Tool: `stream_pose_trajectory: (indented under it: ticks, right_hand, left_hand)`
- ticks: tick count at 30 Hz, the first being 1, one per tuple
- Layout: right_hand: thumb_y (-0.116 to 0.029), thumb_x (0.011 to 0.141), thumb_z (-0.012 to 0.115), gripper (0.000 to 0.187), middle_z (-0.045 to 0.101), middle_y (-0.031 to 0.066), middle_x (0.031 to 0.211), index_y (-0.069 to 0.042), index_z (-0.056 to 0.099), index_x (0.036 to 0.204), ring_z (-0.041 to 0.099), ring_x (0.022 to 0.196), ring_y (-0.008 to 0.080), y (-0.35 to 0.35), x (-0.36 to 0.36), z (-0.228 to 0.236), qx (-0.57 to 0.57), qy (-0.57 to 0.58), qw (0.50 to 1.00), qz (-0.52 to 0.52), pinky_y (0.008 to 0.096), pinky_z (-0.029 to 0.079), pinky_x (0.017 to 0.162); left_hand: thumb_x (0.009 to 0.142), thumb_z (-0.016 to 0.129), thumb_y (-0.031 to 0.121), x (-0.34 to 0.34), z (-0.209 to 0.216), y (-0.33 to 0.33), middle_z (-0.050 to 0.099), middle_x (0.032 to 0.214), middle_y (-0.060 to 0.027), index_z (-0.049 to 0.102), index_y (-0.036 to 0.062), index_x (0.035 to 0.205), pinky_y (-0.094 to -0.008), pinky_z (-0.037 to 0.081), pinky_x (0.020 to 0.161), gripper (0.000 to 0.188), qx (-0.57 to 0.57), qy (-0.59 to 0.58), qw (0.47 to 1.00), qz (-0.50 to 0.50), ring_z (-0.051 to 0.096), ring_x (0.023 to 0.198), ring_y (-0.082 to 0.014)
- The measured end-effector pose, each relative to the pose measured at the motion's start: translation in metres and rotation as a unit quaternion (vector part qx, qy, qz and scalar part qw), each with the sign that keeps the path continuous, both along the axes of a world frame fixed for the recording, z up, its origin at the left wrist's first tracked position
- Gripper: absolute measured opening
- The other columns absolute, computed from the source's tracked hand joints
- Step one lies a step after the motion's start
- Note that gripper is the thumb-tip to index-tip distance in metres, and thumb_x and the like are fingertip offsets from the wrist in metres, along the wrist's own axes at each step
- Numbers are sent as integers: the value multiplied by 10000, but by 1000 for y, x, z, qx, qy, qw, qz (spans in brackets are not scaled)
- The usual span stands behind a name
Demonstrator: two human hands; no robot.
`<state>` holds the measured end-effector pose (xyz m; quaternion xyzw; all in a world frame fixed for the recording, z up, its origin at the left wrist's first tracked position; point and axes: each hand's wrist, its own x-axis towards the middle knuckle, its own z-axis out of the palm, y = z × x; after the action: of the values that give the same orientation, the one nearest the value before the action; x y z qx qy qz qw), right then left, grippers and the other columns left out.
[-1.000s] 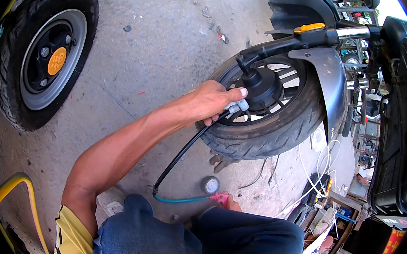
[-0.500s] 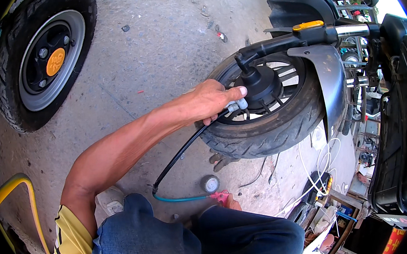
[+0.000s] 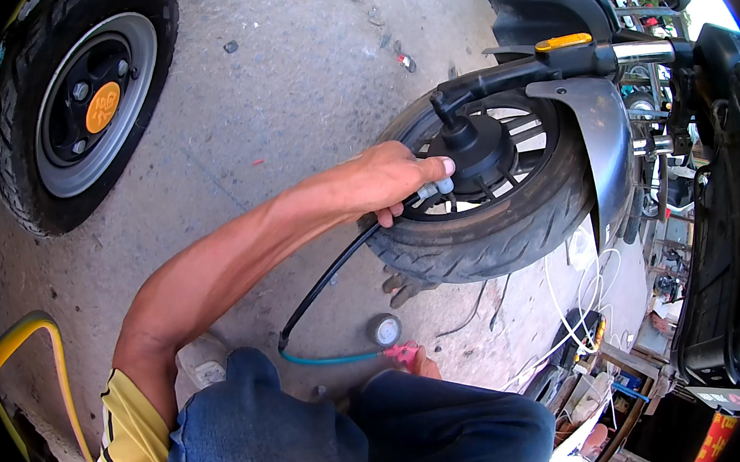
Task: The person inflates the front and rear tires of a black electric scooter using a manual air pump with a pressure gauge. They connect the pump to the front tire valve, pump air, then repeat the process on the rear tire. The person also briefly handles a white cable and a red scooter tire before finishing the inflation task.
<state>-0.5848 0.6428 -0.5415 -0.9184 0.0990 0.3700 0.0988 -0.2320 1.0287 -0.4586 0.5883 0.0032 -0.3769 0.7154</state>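
At six o'clock in the head view, nearest the body, blue denim knees point(image 3: 459, 418) occupy the lower edge. Just above, toward half past five, the right hand point(image 3: 425, 366) is partly hidden; its visible part is closed about a pink inflator handle point(image 3: 401, 353). A round gauge point(image 3: 387, 329) shows just beside this, at six o'clock. From the handle a teal hose point(image 3: 329, 360) leads toward seven o'clock, meeting a black hose point(image 3: 318, 296) that rises to the left hand point(image 3: 402, 179), near centre toward one o'clock. Left grip: closed on a pale hose connector point(image 3: 444, 185) at the scooter wheel point(image 3: 489, 155), between two and three o'clock; valve contact cannot be determined. Farther out, near half past two, a silver-grey mudguard point(image 3: 602, 137) partly covers the wheel.
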Motion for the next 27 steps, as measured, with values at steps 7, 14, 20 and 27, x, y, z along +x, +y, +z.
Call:
stream_pose_trajectory:
  ticks: [7, 14, 20, 27]
  right_hand:
    - [-441, 893, 714, 484, 636, 309, 758, -51, 487, 1068, 633, 754, 537, 8, 8, 5, 10, -15, 1000, -6, 585, 472, 651]
    - [-449, 893, 718, 483, 636, 306, 761, -50, 501, 1055, 634, 758, 534, 16, 17, 13, 31, -36, 999, -21, 577, 474, 652]
    - [-455, 892, 722, 482, 636, 303, 763, -49, 514, 1045, 635, 762, 532, 27, 23, 27, 59, -62, 996, -39, 570, 475, 653]
    - [-403, 931, 676, 383, 627, 279, 735, -44, 545, 959, 631, 743, 507, 14, 15, 18, 98, -62, 990, -83, 550, 463, 616]
  left_hand:
    - [877, 783, 173, 0, -6, -5, 595, 729, -71, 600, 8, 815, -266, 509, 510, 254, -93, 15, 981, 171, 629, 669, -145]
    - [883, 772, 158, -5, -6, -7, 651, 763, -70, 652, -35, 1004, -284, 509, 600, 257, -8, -211, 970, 123, 639, 739, -129]
    - [864, 776, 119, -26, -10, -13, 687, 806, -47, 651, 5, 1001, -298, 494, 642, 219, -20, -175, 960, 219, 635, 734, -101]
    - [930, 708, 155, -2, 20, 22, 640, 777, -40, 637, 21, 963, -310, 509, 620, 155, 3, -90, 968, 236, 597, 666, -112]
